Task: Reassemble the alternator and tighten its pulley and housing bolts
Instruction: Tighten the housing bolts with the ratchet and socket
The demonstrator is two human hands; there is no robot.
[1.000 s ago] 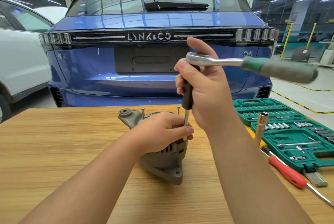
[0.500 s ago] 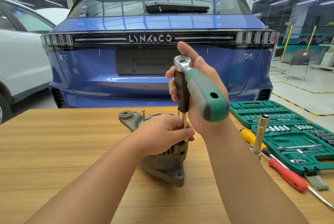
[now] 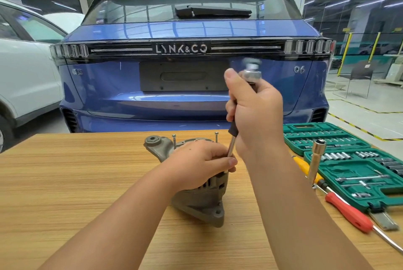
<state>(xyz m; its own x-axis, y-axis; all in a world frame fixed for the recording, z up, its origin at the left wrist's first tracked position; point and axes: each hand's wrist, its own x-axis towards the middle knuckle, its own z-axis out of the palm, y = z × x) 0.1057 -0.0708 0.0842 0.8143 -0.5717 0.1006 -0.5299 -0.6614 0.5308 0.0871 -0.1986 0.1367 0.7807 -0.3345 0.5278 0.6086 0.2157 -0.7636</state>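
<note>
Right hand: I see it gripping the ratchet driver upright.
Left hand: pinches its shaft atop the alternator.
Car badge: "LYNK&CO", "06".

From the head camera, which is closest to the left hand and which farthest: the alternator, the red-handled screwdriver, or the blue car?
1. Alternator: right under the left hand, which rests on it.
2. Red-handled screwdriver: off to the right on the table, beside the green tool case.
3. Blue car: beyond the table's far edge, farthest.
</note>
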